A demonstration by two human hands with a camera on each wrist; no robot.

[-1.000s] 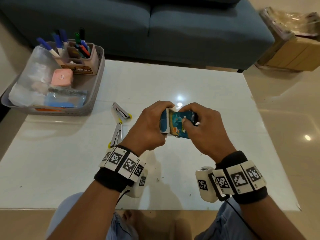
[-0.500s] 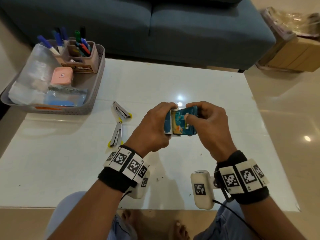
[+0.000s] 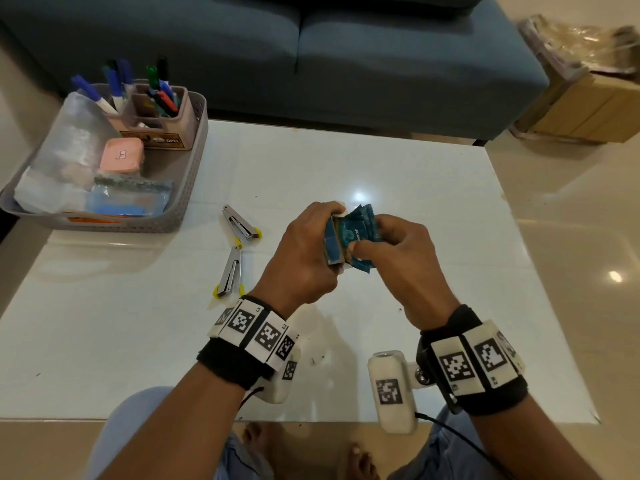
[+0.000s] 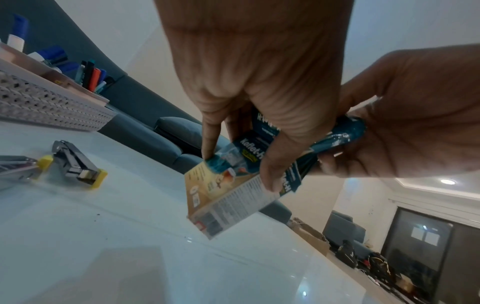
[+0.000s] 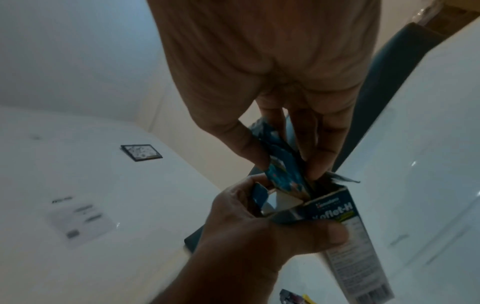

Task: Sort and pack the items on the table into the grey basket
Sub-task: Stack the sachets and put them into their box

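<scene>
Fingers (image 5: pixel 262 156) of the right hand (image 3: pixel 412 258) pinch the blue sachets (image 5: pixel 283 170) at the open mouth of the Koflet-H carton (image 4: pixel 233 197), which the left hand (image 3: pixel 301 258) grips above the desk (image 3: pixel 381 161). To do this well, I think the carton should stay steady while the sachets slide straight in, without crumpling. How many sachets there are is hidden. Two staplers (image 3: pixel 239 223) wait near the grey basket (image 3: pixel 194 161).

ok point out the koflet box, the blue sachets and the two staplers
Koflet box (image 5: pixel 345 224), right wrist view, on its printed side panel.
Blue sachets (image 3: pixel 358 225), head view, on the crumpled wrapper face.
Far stapler (image 3: pixel 239 223), head view, on its metal body.
Near stapler (image 3: pixel 232 271), head view, on its metal body.
</scene>
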